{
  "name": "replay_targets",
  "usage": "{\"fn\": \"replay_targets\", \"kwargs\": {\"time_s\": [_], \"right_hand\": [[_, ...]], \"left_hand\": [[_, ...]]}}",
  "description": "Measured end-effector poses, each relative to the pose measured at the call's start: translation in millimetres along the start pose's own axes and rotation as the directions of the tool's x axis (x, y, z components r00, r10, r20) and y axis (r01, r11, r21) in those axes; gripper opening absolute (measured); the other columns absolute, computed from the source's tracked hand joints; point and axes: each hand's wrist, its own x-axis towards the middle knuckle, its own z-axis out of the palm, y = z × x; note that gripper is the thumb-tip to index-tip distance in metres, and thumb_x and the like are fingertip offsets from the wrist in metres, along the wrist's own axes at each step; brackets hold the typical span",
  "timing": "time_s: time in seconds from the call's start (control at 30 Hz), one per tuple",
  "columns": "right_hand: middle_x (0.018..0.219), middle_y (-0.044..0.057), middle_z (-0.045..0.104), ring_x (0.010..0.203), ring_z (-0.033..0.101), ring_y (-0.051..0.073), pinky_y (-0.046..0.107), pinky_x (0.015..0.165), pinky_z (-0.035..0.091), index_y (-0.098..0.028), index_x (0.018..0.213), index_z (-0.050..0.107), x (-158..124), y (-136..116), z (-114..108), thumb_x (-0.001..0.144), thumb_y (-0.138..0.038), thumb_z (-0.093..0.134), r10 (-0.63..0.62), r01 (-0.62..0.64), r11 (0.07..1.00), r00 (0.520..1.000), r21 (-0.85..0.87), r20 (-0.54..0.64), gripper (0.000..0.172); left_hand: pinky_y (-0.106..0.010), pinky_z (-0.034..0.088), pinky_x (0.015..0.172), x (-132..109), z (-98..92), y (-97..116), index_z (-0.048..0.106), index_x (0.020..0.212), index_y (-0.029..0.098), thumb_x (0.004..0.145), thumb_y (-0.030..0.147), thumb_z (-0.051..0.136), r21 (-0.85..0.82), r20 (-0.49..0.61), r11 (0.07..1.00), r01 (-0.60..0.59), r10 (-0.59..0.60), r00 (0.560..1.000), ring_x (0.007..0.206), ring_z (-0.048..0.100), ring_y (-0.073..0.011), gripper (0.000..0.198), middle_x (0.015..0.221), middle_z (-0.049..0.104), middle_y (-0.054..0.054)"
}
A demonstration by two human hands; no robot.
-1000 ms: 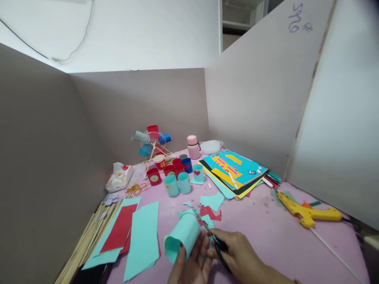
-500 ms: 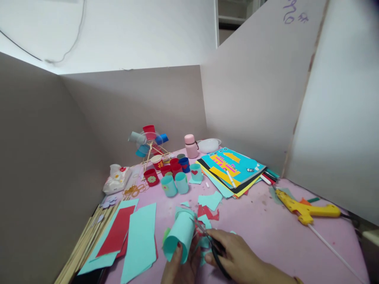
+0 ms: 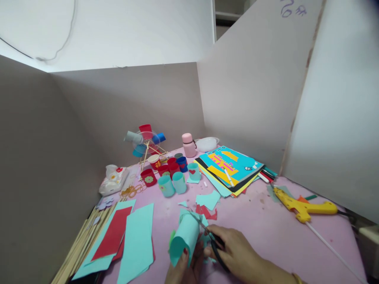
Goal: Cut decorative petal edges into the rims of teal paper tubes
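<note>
My left hand point(image 3: 185, 266) grips a turquoise paper tube point(image 3: 187, 234) near its open end, thumb on the rim and fingers underneath. The tube lies tilted, its open end facing me, and a bit of green shows on its left side. Black-handled scissors point(image 3: 219, 252) are in my right hand point(image 3: 237, 252), their blades at the tube's far end, where a paper edge sticks out. Under and beside the tube lie turquoise scraps point(image 3: 209, 200) and red scraps point(image 3: 207, 212).
Turquoise strips point(image 3: 137, 240) and red paper point(image 3: 114, 232) lie left, beside wooden sticks point(image 3: 79, 240). Several small paper cups point(image 3: 166, 186) stand behind, near a paper-cup wheel point(image 3: 146, 142) and a pink bottle point(image 3: 188, 146). A yellow glue gun point(image 3: 304, 205) lies right of a paper stack point(image 3: 233, 169).
The tube and my left hand have shifted slightly right. The scissor blades now reach further across the tube's far edge. The whole view has turned a little.
</note>
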Motion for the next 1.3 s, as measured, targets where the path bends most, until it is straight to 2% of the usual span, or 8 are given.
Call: {"fn": "replay_targets", "kwargs": {"time_s": [0.13,0.43,0.67,0.77,0.83,0.93,1.03,1.3], "right_hand": [[0.076,0.001,0.069,0.065,0.059,0.018,0.022,0.062,0.041,-0.023,0.092,0.066,0.1,-0.5,-1.0,0.083,-0.044,0.053,0.018,-0.018,1.000,1.000,-0.002,-0.004,0.026],[0.069,-0.001,0.067,0.062,0.055,0.016,0.021,0.058,0.040,-0.022,0.086,0.068,-2.2,-2.1,-2.4,0.082,-0.045,0.055,0.046,-0.048,0.992,0.999,0.115,0.021,0.027],[0.071,-0.002,0.059,0.062,0.049,0.015,0.022,0.060,0.039,-0.020,0.092,0.063,-0.7,2.7,-0.4,0.080,-0.042,0.057,-0.001,-0.003,0.994,0.999,0.110,0.041,0.026],[0.074,-0.002,0.060,0.064,0.050,0.015,0.023,0.060,0.038,-0.022,0.091,0.063,-1.0,3.9,-0.3,0.078,-0.041,0.060,-0.011,0.009,0.999,0.999,0.046,0.042,0.023],[0.078,-0.002,0.062,0.066,0.053,0.016,0.023,0.062,0.038,-0.023,0.096,0.064,-1.3,3.9,-1.1,0.078,-0.040,0.062,-0.014,0.014,1.000,0.999,0.019,0.038,0.024],[0.082,-0.001,0.064,0.069,0.056,0.017,0.023,0.063,0.039,-0.025,0.102,0.063,-1.7,3.3,-2.7,0.079,-0.041,0.062,-0.017,0.017,1.000,1.000,-0.020,0.026,0.028],[0.082,-0.001,0.065,0.070,0.057,0.017,0.023,0.063,0.039,-0.025,0.099,0.063,-1.5,3.1,-3.6,0.080,-0.043,0.062,-0.014,0.015,0.998,1.000,-0.054,0.016,0.026],[0.081,0.000,0.069,0.071,0.061,0.018,0.021,0.065,0.040,-0.024,0.089,0.065,-1.5,2.6,-8.7,0.082,-0.042,0.059,0.028,-0.027,0.997,1.000,-0.074,0.004,0.020]], "left_hand": [[-0.038,0.039,0.101,-1.5,1.8,1.4,0.071,0.105,0.018,0.070,0.036,0.076,-0.024,0.023,1.000,0.007,-0.006,1.000,0.110,0.061,-0.0257,0.040,0.119,0.068,-0.013],[-0.042,0.034,0.105,-2.5,1.1,4.5,0.064,0.115,0.020,0.072,0.036,0.074,-0.103,0.032,0.995,-0.008,0.011,0.999,0.122,0.053,-0.0277,0.047,0.126,0.064,-0.012],[-0.035,0.049,0.090,-9.8,15.6,16.8,0.061,0.118,0.030,0.071,0.028,0.076,-0.060,-0.038,0.993,-0.099,0.097,0.995,0.101,0.067,-0.0232,0.049,0.107,0.074,-0.006],[-0.031,0.054,0.083,-13.0,25.0,18.1,0.068,0.106,0.025,0.068,0.029,0.079,-0.005,-0.043,0.993,-0.121,0.120,0.992,0.094,0.070,-0.0235,0.040,0.098,0.077,-0.007],[-0.030,0.055,0.081,-13.7,30.3,16.5,0.067,0.109,0.024,0.064,0.030,0.081,0.027,-0.056,0.990,-0.141,0.143,0.988,0.090,0.071,-0.0237,0.047,0.093,0.078,-0.007],[-0.035,0.050,0.092,-14.1,36.8,13.3,0.066,0.113,0.024,0.058,0.028,0.085,0.058,-0.080,0.984,-0.168,0.173,0.982,0.099,0.068,-0.0272,0.058,0.098,0.077,-0.006],[-0.040,0.042,0.102,-14.3,39.7,12.0,0.069,0.106,0.023,0.056,0.028,0.086,0.081,-0.072,0.982,-0.168,0.174,0.982,0.111,0.061,-0.0310,0.053,0.108,0.074,-0.008],[-0.044,0.040,0.101,-7.7,27.2,13.1,0.069,0.105,0.021,0.057,0.037,0.084,0.141,-0.124,0.984,-0.109,0.127,0.984,0.089,0.070,-0.0276,0.053,0.094,0.076,-0.010]]}}
